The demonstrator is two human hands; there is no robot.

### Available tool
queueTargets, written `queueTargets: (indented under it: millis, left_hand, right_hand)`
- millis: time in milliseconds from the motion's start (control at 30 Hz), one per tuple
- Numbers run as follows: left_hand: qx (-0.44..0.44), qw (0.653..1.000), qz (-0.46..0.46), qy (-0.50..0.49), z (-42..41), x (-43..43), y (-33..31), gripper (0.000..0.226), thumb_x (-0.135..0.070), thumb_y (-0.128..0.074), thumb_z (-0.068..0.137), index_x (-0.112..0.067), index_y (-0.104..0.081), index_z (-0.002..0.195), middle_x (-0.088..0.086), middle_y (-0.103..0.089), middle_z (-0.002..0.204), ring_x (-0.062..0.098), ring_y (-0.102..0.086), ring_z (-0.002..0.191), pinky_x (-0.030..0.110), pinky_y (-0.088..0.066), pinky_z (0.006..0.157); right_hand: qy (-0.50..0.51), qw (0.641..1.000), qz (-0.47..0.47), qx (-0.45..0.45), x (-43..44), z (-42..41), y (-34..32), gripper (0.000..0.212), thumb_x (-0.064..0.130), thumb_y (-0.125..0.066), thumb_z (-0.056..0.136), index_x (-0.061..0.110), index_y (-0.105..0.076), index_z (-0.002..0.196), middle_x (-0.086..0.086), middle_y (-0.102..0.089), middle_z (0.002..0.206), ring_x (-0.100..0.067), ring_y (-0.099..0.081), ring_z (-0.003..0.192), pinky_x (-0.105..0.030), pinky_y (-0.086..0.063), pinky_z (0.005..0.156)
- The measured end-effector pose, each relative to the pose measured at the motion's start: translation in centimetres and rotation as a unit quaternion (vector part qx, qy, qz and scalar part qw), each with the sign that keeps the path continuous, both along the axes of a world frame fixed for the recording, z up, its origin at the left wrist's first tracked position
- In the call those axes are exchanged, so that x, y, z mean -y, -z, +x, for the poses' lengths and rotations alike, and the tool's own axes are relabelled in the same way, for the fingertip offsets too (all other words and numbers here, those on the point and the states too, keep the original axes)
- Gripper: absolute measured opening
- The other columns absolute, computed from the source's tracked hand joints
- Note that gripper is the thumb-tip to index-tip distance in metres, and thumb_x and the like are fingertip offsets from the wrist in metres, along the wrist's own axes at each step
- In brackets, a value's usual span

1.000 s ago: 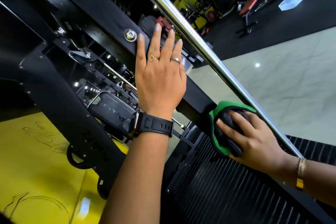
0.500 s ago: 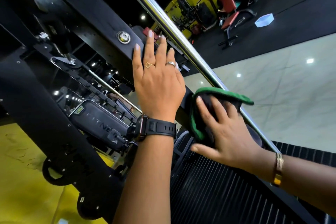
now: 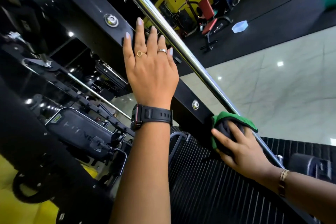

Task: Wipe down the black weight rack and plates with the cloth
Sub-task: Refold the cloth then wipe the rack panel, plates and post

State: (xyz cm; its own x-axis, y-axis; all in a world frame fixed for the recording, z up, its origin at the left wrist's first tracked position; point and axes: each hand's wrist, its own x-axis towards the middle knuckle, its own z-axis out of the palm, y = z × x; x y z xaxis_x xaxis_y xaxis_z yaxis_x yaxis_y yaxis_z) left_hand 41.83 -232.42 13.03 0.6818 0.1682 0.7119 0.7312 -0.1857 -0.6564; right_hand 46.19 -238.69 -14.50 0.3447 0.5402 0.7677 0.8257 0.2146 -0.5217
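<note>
A black steel rack beam [image 3: 187, 94] with silver bolts runs diagonally from upper left to lower right. My left hand [image 3: 151, 71], fingers straight, rests flat on that beam near its upper bolt. My right hand [image 3: 238, 149] presses a bunched green and black cloth [image 3: 234, 122] against the beam's lower end, with straight fingers spread over the cloth. Below it lies the black stack of weight plates [image 3: 209, 187], its ribbed edges showing.
A chrome guide rod [image 3: 174, 32] runs alongside the beam on its right. A black padded seat [image 3: 81, 132] and pulley arms sit at lower left. Across the marble and black floor stand a red bench [image 3: 209, 22] and a blue ball.
My right hand slid the cloth up the beam towards my left hand, then back down to the beam's lower end. My left hand stayed flat on the beam.
</note>
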Motion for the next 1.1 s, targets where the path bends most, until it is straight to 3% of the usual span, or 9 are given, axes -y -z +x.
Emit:
queueTargets:
  millis: [200,333,467,633,733,800,867,967,1100]
  left_hand:
    - [0.007,1.0,0.007,-0.002,0.2,-0.1,0.2,0.052,-0.037,-0.018,0.104,-0.018,-0.047,0.144,-0.004,-0.036,0.154,0.023,-0.006,0.15,0.042,0.011,0.116]
    - [0.009,1.0,0.015,0.015,0.1,-0.1,0.3,0.05,-0.036,-0.022,0.104,-0.018,-0.052,0.14,-0.003,-0.04,0.152,0.024,-0.012,0.15,0.043,0.005,0.117]
    - [0.012,1.0,0.019,0.015,0.2,0.0,0.3,0.049,-0.036,-0.022,0.104,-0.019,-0.052,0.14,-0.004,-0.04,0.152,0.023,-0.013,0.149,0.042,0.005,0.118]
    - [0.019,0.999,0.011,0.024,0.1,0.0,0.5,0.047,-0.036,-0.026,0.104,-0.021,-0.053,0.139,-0.003,-0.041,0.152,0.024,-0.015,0.149,0.042,0.004,0.117]
    - [0.022,0.999,-0.002,0.04,0.1,0.2,0.6,0.042,-0.034,-0.033,0.101,-0.024,-0.06,0.131,-0.001,-0.045,0.149,0.028,-0.021,0.148,0.045,0.0,0.118]
    - [0.013,0.999,-0.008,0.038,0.0,0.2,0.5,0.041,-0.035,-0.037,0.099,-0.024,-0.06,0.131,0.001,-0.045,0.149,0.029,-0.021,0.147,0.047,-0.003,0.119]
    - [0.008,0.999,-0.009,0.031,-0.1,0.3,0.5,0.041,-0.036,-0.039,0.098,-0.024,-0.057,0.133,0.001,-0.044,0.15,0.03,-0.021,0.147,0.049,-0.005,0.118]
    - [0.021,0.999,0.001,0.033,0.0,0.3,1.1,0.039,-0.031,-0.04,0.099,-0.025,-0.055,0.135,0.001,-0.044,0.15,0.031,-0.024,0.146,0.05,-0.007,0.118]
    - [0.038,0.999,0.019,0.024,0.4,0.2,1.9,0.038,-0.026,-0.038,0.1,-0.025,-0.052,0.136,0.001,-0.042,0.151,0.032,-0.025,0.145,0.049,-0.007,0.118]
  right_hand:
    - [-0.057,0.97,-0.042,-0.231,-1.2,0.3,-4.0,0.057,0.061,-0.023,0.086,0.065,-0.003,0.139,0.015,-0.045,0.143,-0.017,-0.041,0.108,-0.029,-0.031,0.091]
    - [-0.066,0.98,0.032,-0.184,-2.1,0.8,-10.7,0.06,0.056,-0.025,0.088,0.049,-0.006,0.145,0.013,-0.046,0.144,-0.022,-0.043,0.109,-0.031,-0.035,0.092]
    - [-0.021,0.987,0.111,-0.113,-2.7,0.9,-13.5,0.066,0.044,-0.041,0.093,0.027,-0.018,0.153,0.006,-0.046,0.146,-0.029,-0.049,0.105,-0.045,-0.044,0.089]
    - [0.012,0.988,0.133,0.074,-2.6,0.7,-6.7,0.067,0.034,-0.05,0.087,0.027,-0.024,0.148,-0.001,-0.037,0.15,-0.048,-0.059,0.103,-0.054,-0.046,0.082]
    - [-0.003,0.986,0.067,0.154,-1.5,0.7,-1.0,0.072,0.043,-0.046,0.087,0.034,-0.016,0.152,-0.003,-0.039,0.138,-0.038,-0.061,0.1,-0.048,-0.044,0.082]
    - [-0.024,0.991,0.038,0.129,-0.7,1.0,1.9,0.062,0.044,-0.038,0.094,0.035,-0.016,0.152,-0.004,-0.042,0.133,-0.028,-0.054,0.107,-0.045,-0.049,0.083]
    - [-0.04,0.997,0.004,0.06,-0.2,1.6,3.3,0.056,0.042,-0.039,0.094,0.031,-0.024,0.146,-0.009,-0.041,0.137,-0.037,-0.054,0.106,-0.052,-0.053,0.08]
    - [-0.047,0.998,-0.037,-0.035,0.0,1.6,2.1,0.07,0.038,-0.048,0.084,0.022,-0.021,0.147,-0.009,-0.038,0.145,-0.043,-0.052,0.093,-0.052,-0.052,0.08]
    - [-0.031,0.999,-0.012,-0.033,-0.5,1.4,-3.3,0.078,0.039,-0.048,0.086,0.024,-0.011,0.153,-0.006,-0.041,0.15,-0.039,-0.05,0.102,-0.049,-0.048,0.085]
